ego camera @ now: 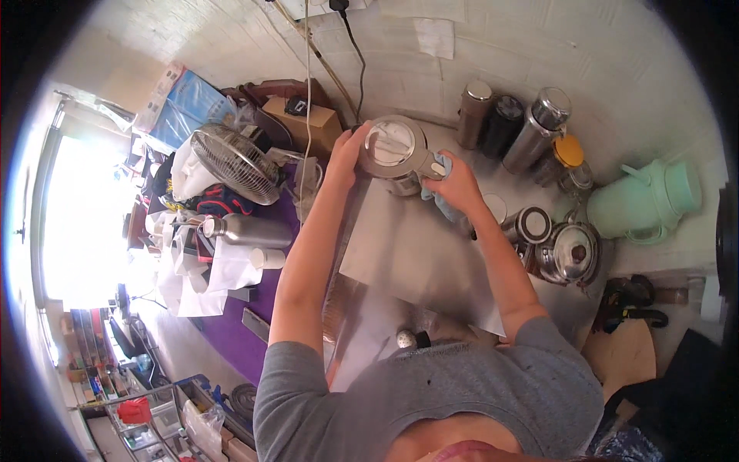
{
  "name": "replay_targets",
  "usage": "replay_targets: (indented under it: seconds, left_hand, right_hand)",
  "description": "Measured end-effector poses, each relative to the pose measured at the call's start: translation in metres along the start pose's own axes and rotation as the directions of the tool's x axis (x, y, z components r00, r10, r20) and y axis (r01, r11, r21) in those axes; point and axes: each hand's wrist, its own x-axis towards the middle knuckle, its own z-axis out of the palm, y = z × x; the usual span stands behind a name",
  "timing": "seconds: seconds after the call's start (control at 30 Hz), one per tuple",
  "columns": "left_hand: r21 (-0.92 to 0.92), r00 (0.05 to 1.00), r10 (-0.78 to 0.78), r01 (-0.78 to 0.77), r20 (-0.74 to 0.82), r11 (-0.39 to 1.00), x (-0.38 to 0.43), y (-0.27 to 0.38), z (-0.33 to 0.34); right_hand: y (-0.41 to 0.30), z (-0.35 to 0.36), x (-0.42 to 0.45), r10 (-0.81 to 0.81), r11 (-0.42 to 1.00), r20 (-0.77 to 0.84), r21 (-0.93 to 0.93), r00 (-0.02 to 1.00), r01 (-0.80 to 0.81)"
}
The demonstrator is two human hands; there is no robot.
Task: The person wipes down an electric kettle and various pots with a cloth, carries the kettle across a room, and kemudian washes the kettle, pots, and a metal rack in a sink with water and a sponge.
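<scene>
An electric kettle (392,147) with a grey rim and a round lid is in front of me near the wall, over the far left part of a metal tabletop (415,248). My right hand (456,182) is closed around its grey handle, with a light blue cloth (441,202) bunched between palm and handle. Against the kettle's left side lies my left hand (349,153), its fingers partly hidden behind the rim; whether it grips or only touches cannot be told. A black cord (361,69) runs down the wall to behind the left hand.
Several flasks, among them a steel one (534,133), stand along the wall at right. Near them are a mint-green vacuum jug (644,199) and a steel teapot (571,254). Left are a fan (234,161), a cardboard box (317,124) and a steel bottle (248,230) on purple cloth.
</scene>
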Motion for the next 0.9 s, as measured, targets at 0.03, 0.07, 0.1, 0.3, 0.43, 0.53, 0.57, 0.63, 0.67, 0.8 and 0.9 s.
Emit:
replay_targets:
  seconds: [0.03, 0.07, 0.1, 0.3, 0.43, 0.53, 0.57, 0.63, 0.67, 0.8, 0.9]
  left_hand:
    - [-0.007, 0.999, -0.026, 0.026, -0.039, 1.000, 0.009, -0.001, 0.001]
    - [-0.008, 0.999, -0.028, 0.028, -0.044, 1.000, 0.019, 0.000, 0.001]
    - [-0.014, 0.999, -0.033, 0.033, 0.012, 0.999, 0.025, 0.002, 0.004]
    - [0.024, 0.999, -0.032, 0.032, 0.012, 0.999, 0.051, -0.007, 0.006]
    - [0.029, 1.000, 0.015, -0.014, -0.026, 0.999, 0.054, -0.016, -0.005]
    - [0.030, 0.999, 0.002, 0.000, -0.049, 1.000, 0.035, -0.014, -0.009]
    - [0.062, 0.999, -0.010, 0.013, -0.046, 0.998, 0.021, -0.011, -0.011]
    - [0.142, 1.000, 0.010, -0.008, -0.015, 0.990, -0.012, -0.009, -0.021]
    - [0.225, 0.999, 0.023, -0.030, 0.032, 0.974, -0.027, -0.010, -0.024]
    - [0.377, 0.949, -0.072, -0.052, 0.308, 0.925, -0.102, -0.023, -0.068]
    - [0.351, 0.928, -0.047, -0.093, 0.371, 0.932, -0.168, -0.028, -0.101]
  right_hand:
    - [0.007, 0.001, 0.008, 0.000, 1.000, 0.005, 0.001, 1.000, 0.000]
    - [0.014, 0.002, 0.016, 0.008, 1.000, -0.003, 0.010, 1.000, -0.008]
    - [0.016, 0.001, 0.020, 0.024, 1.000, -0.011, 0.013, 1.000, -0.024]
    - [0.007, -0.001, 0.045, 0.037, 0.999, 0.048, 0.001, 0.998, -0.037]
    - [0.001, -0.008, 0.037, 0.060, 0.997, 0.110, -0.061, 0.992, -0.054]
    - [0.025, 0.001, 0.009, -0.154, 0.959, -0.071, -0.251, 0.985, 0.132]
    - [0.025, 0.005, -0.007, -0.074, 0.951, -0.078, -0.306, 0.994, 0.047]
    - [0.035, 0.016, -0.033, -0.002, 0.933, -0.090, -0.358, 0.996, -0.030]
    - [0.059, 0.031, -0.044, -0.033, 0.929, -0.130, -0.371, 0.991, -0.017]
    - [0.095, 0.066, -0.049, -0.144, 0.937, -0.196, -0.341, 0.970, 0.070]
    - [0.096, 0.079, -0.032, -0.111, 0.886, -0.183, -0.463, 0.977, 0.014]
